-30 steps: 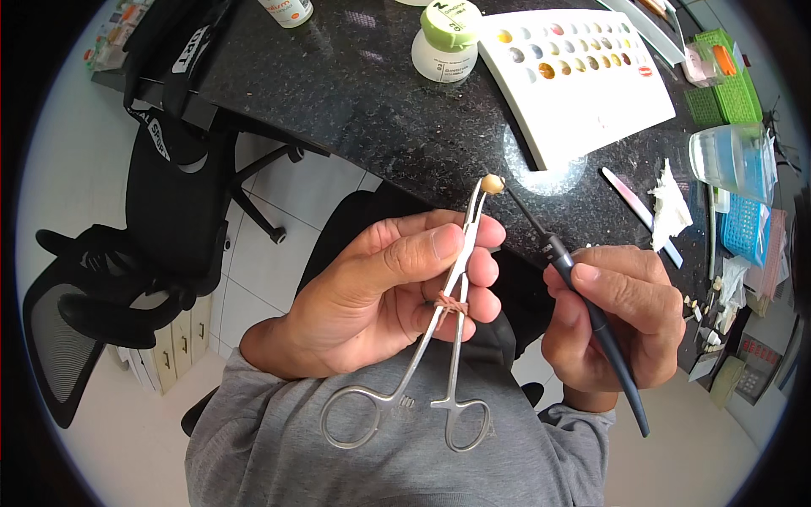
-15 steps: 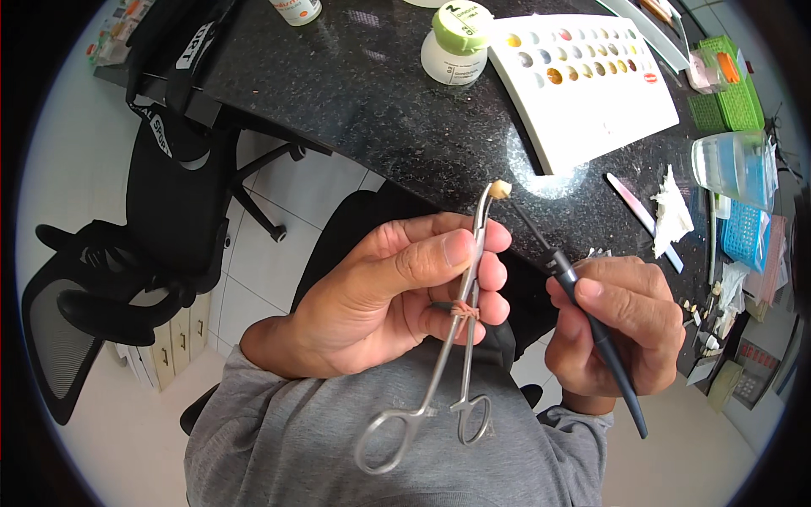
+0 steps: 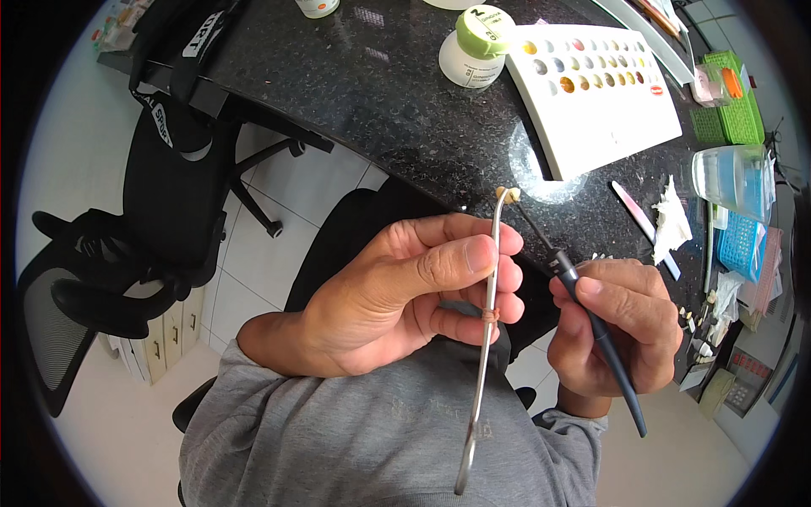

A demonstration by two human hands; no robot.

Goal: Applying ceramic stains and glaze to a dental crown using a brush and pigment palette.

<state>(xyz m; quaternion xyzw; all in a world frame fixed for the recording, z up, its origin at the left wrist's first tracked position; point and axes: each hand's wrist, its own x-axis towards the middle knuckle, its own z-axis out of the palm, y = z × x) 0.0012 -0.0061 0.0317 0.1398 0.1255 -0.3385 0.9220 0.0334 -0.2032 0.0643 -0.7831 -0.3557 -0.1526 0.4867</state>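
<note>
My left hand [image 3: 384, 296] is closed on a steel hemostat [image 3: 483, 380], held upright and seen edge-on, with a brownish band wrapped round its shanks. At its curved tip sits a small cream-coloured tooth crown [image 3: 514, 195], partly hidden behind the jaws. In my right hand [image 3: 629, 317] a slim fine-tipped brush with a dark handle [image 3: 615, 363] is gripped between thumb and fingers. Its thin tip points up and left and ends close to the crown; whether they touch I cannot tell.
A white sample palette [image 3: 608, 127] with rows of coloured dots lies on the black speckled table [image 3: 355, 93], beside a green-lidded jar [image 3: 473, 59]. Farther right are a pink-and-white file [image 3: 638, 215], crumpled tissue [image 3: 672, 221], a clear water cup [image 3: 728, 179] and baskets. An office chair [image 3: 169, 194] stands left.
My left hand has turned the hemostat, so its finger rings now show edge-on and the crown faces another way. The right hand with the brush has barely moved. The view has shifted slightly.
</note>
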